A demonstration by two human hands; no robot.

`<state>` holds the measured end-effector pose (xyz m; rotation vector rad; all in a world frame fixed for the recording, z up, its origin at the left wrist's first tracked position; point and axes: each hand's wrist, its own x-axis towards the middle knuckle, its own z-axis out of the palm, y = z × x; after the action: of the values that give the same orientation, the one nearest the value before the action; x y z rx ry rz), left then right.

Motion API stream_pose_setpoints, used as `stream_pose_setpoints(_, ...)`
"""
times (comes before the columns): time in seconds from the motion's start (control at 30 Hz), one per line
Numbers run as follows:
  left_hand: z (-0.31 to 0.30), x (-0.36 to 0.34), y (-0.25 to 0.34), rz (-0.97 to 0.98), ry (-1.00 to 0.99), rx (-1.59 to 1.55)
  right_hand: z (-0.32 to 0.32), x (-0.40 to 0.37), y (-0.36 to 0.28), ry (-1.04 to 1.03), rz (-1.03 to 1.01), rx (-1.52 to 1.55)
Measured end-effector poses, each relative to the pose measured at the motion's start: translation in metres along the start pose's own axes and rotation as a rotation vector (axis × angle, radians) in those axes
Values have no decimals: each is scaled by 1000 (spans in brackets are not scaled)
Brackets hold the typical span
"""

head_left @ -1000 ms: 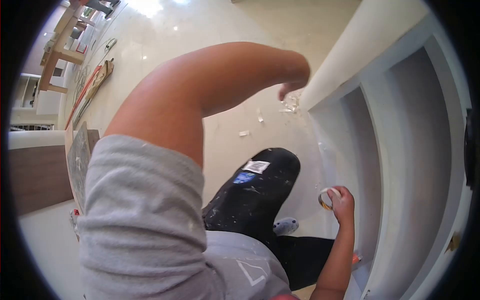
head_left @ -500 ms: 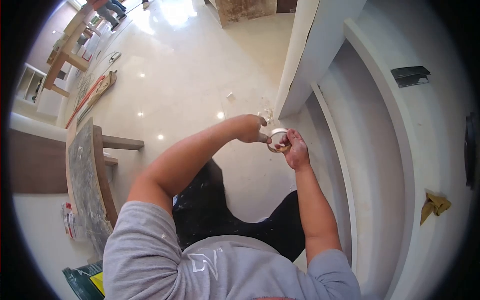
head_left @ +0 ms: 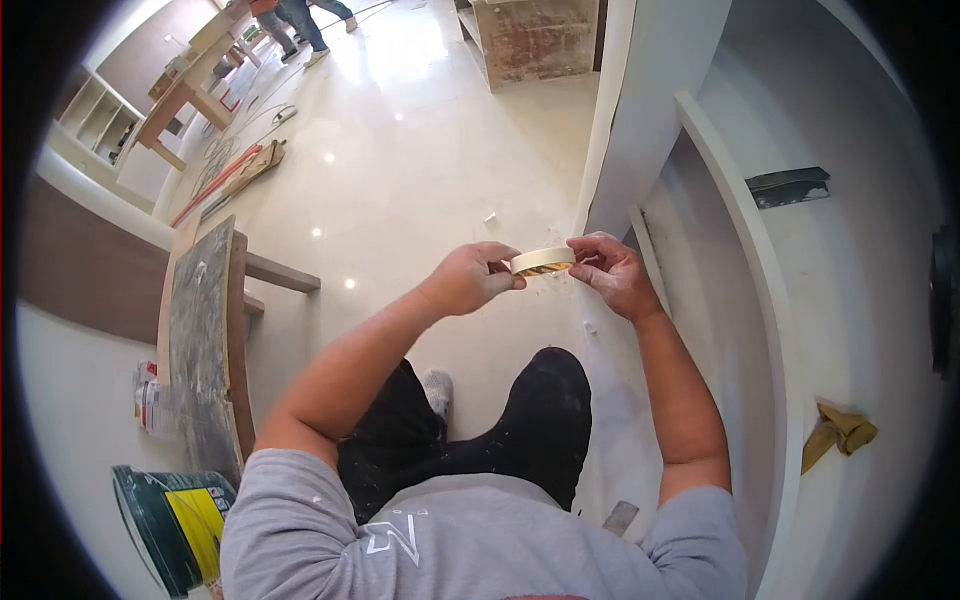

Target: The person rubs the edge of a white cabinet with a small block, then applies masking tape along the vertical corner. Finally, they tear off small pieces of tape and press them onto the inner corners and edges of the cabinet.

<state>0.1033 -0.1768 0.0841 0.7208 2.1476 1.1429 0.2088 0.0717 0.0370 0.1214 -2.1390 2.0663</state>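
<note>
A roll of masking tape (head_left: 541,260), cream on the outside with a yellow and black patterned inner core, is held up in front of me between both hands. My left hand (head_left: 474,276) pinches its left edge between thumb and fingers. At the roll's right edge, my right hand (head_left: 612,272) grips with thumb and fingertips. Below it are my knees in black trousers (head_left: 550,420) and the tiled floor.
White shelving (head_left: 740,230) rises close on my right, with a dark sanding pad (head_left: 788,187) and a folded piece of sandpaper (head_left: 838,436) on it. A wooden bench (head_left: 208,330) and a green bucket (head_left: 160,530) stand on my left. People's legs (head_left: 305,25) show far off.
The tape roll has turned from showing its open ring to lying edge-on. My left hand has moved from pointing at its rim to gripping it. The view has shifted.
</note>
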Motion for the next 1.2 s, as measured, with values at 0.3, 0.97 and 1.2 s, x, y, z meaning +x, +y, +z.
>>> stream_pose_setpoints(0.3, 12, 7, 6, 84, -56, 232, 13, -5, 29, -17, -39, -78)
stream_pose_setpoints(0.97, 49, 49, -15, -48, -65, -47, 11, -12, 32, 392, -208, -472)
stream_pose_setpoints(1.2, 68, 43, -8, 104, 56, 311, 15, -18, 48, 421, -46, -456)
